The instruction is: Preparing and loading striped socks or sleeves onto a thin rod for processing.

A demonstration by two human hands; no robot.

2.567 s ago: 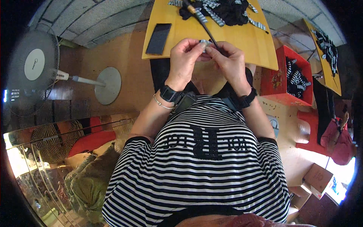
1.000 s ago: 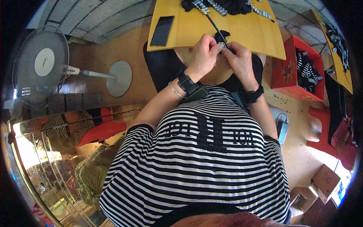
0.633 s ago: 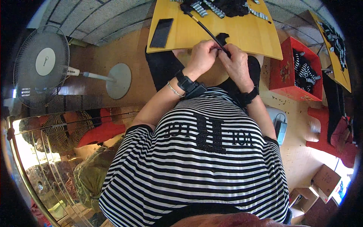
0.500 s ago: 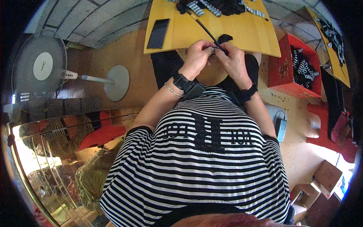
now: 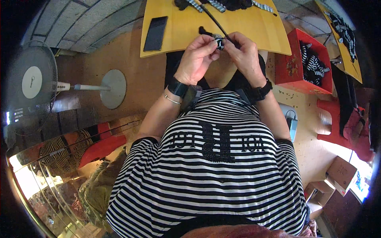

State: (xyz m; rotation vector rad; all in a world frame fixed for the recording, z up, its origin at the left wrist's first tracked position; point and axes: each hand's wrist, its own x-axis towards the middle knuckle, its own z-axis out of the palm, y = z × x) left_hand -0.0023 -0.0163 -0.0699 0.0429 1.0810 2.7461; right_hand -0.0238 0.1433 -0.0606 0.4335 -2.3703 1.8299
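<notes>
nearest of all, on the person's side of the yellow table (image 5: 254,33), is a black-and-white striped shirt (image 5: 206,182). farther along, short of the table's near edge, a dark strap circles each of the 2 wrists.

the 2 hands meet at that near edge. the left hand (image 5: 198,55) pinches a small black-and-white cloth piece (image 5: 219,43) between thumb and fingers. the right hand (image 5: 243,51) is closed around the near end of a thin dark rod (image 5: 214,20), its thumb against the cloth piece. so the piece sits between the 2 hands, at the table's near edge, its lower part hidden by fingers. a black scrap (image 5: 204,31) shows just past it over the table; whether the 2 are joined i cannot tell.

the rod slants away over the table. on the table's left part lies a dark flat slab (image 5: 155,33); along its far side are black cloth (image 5: 236,4) and grey-striped strips (image 5: 262,6).

right of the table stands a red box (image 5: 291,65) holding striped cloth (image 5: 315,65); left of it, well apart, a fan (image 5: 31,82). beyond the table rises a grey wall (image 5: 99,25).
</notes>
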